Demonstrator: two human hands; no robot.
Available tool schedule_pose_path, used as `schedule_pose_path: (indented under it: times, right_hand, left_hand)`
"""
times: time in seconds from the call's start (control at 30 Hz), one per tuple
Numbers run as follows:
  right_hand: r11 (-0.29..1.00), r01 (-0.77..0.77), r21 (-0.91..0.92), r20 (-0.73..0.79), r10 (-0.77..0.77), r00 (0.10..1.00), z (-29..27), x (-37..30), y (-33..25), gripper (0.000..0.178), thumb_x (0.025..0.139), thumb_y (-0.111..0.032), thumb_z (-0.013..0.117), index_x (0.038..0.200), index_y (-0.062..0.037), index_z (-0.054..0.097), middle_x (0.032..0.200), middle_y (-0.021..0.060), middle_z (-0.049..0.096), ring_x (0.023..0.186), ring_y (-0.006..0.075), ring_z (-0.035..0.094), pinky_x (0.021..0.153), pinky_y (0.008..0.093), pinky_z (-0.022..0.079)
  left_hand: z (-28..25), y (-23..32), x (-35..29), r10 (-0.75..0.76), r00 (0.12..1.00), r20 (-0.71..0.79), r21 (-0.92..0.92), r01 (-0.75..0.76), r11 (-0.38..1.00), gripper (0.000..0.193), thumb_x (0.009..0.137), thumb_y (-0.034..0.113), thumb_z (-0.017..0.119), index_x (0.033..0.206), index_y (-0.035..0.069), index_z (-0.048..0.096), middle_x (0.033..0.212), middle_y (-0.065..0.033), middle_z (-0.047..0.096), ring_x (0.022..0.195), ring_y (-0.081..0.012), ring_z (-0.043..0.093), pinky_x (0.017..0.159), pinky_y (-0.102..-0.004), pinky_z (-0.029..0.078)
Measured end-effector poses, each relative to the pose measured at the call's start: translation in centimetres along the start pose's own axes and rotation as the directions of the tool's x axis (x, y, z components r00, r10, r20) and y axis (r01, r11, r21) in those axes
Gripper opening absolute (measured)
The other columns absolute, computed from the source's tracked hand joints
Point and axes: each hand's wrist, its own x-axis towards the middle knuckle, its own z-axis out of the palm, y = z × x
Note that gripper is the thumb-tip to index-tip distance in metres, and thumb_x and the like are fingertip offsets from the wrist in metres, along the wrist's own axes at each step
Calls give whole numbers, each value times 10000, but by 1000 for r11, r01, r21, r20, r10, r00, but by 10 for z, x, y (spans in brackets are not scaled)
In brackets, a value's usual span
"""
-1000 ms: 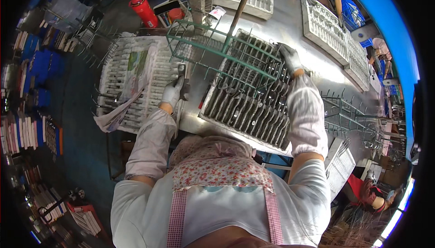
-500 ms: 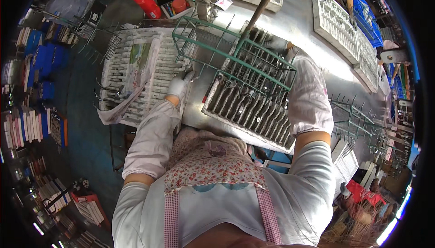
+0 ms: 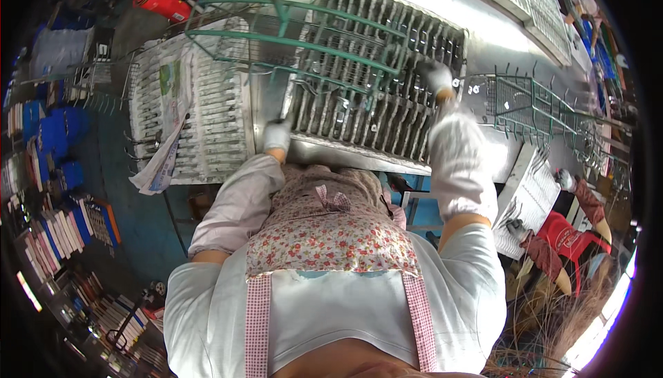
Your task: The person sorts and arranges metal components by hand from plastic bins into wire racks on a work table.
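Blue floor (image 3: 135, 222), left; glare-streaked metal table (image 3: 452, 1); bright light strip (image 3: 599, 329), lower right.

Left grip (image 3: 277, 135) gloved, forearm (image 3: 238, 200) slanting inward; right grip (image 3: 438, 78) gloved, blurred, farther forward, arm (image 3: 460, 164) extended

Hard white glare streaks the steel desk (image 3: 494, 38), while the blue floor (image 3: 141, 220) at left lies dim. Motion blur softens the right hand (image 3: 438, 78); fisheye distortion bends straight edges near the black margins.
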Motion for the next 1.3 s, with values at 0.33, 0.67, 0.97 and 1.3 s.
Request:
schedule_pose_path:
  times: [0.33,0.67,0.97,1.3]
  right_hand:
    - [774,258,-578,129,-226,966,158,-134,20,171,785,-155,554,929,-103,629,845,121,650,829,300,644,683,417,520]
    - [930,366,-25,135,-360,923,91,-154,36,200,850,-212,536,905,-49,638,807,168,659,759,301,645,665,388,505]
    - [647,736,198,363,-746,558,-2,-172,84,204,783,-88,521,905,-93,684,1040,54,640,738,226,640,684,319,521]
    - [999,24,-22,-73,-25,997,-2,-89,63,540,737,-340,713,1104,15,537,1012,217,623,965,330,608,821,408,491]
  left_hand:
    - [129,60,-17,213,941,263,506,-322,800,458,705,432,671,980,65,670,968,-190,643,928,-345,609,806,-411,479]
    - [150,82,-15,24,973,228,832,-208,514,483,716,515,600,973,116,688,1046,-114,649,991,-305,612,812,-396,484]
    - [140,117,-125,-26,650,760,-237,314,920,287,835,281,580,1000,54,640,913,-47,642,738,-146,567,656,-308,462]
    - [155,119,-145,-17,683,730,-103,135,985,374,830,385,640,876,14,643,743,-35,649,538,-86,529,479,-216,369]
